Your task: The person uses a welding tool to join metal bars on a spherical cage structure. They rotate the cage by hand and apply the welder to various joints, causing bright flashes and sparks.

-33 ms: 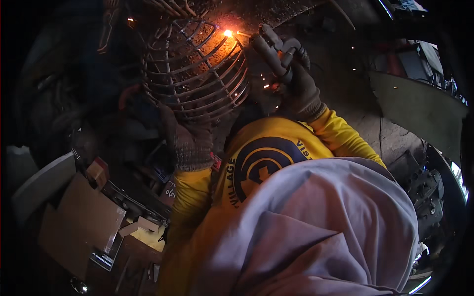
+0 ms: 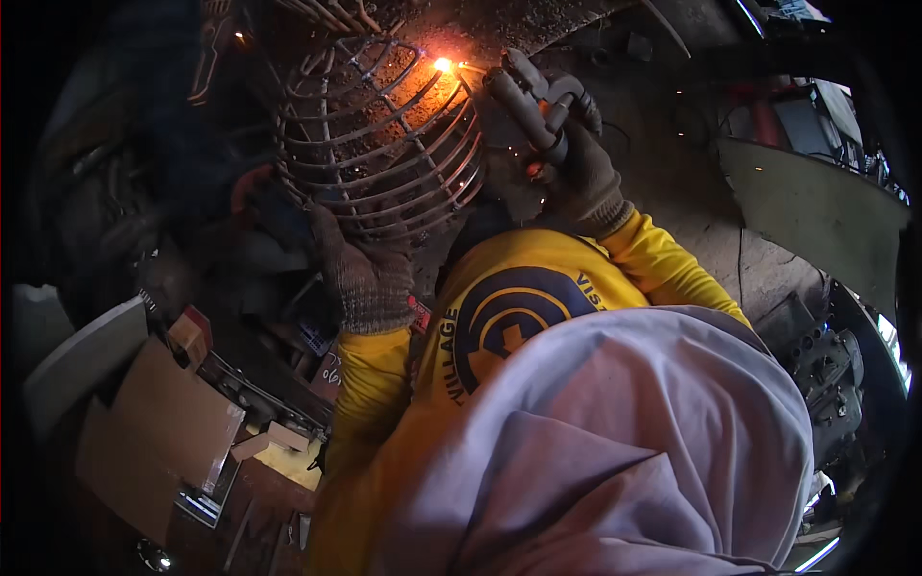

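A rounded cage of bent metal rods (image 2: pixel 379 158) lies ahead of me. On its far right side a bright welding arc (image 2: pixel 443 65) glows orange. My right hand (image 2: pixel 584 182), in a knit work glove, is closed round a welding electrode holder (image 2: pixel 523 101). A short, thin rod reaches from the holder's tip to the arc. My left hand (image 2: pixel 373 274), gloved too, grips the near left edge of the cage, its thumb along the outside; its fingertips are partly hidden in shadow among the rods.
More bent rods (image 2: pixel 327 14) lie beyond the cage, with pliers-like tongs (image 2: pixel 206 58) to their left. Cardboard (image 2: pixel 158 432) and a small open box (image 2: pixel 283 456) are at lower left. A curved metal sheet (image 2: pixel 816 197) stands at right, near dark machine parts (image 2: pixel 831 379). Sparks fly about.
The flying sparks sit in different spots, with fewer just below the holder. Both hands, the electrode holder and the cage stay almost where they were.
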